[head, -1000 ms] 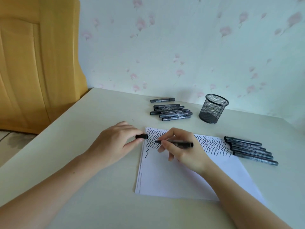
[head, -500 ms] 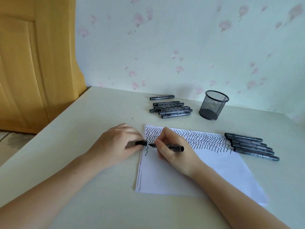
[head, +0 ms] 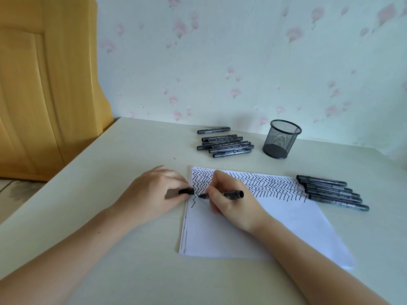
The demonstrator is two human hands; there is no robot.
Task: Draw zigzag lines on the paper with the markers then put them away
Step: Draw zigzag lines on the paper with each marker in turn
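Note:
A white paper sheet (head: 275, 227) lies on the table, its far part filled with black zigzag rows. My right hand (head: 233, 201) grips a black marker (head: 233, 194), whose tip touches the paper beside a short zigzag at the left edge. My left hand (head: 152, 194) pinches the marker's black cap (head: 186, 191) and rests on the table at the paper's left edge. One group of several black markers (head: 224, 145) lies at the back. Another group of several markers (head: 332, 191) lies right of the paper.
A black mesh pen cup (head: 280, 139) stands upright at the back, right of the far markers. A yellow wooden headboard (head: 44, 84) rises to the left of the pale table (head: 110, 172). A floral wall closes the back.
My right hand has swung the marker from nearly flat over the zigzags down to the paper's left edge, tip now on the sheet. My left hand stays put with the cap.

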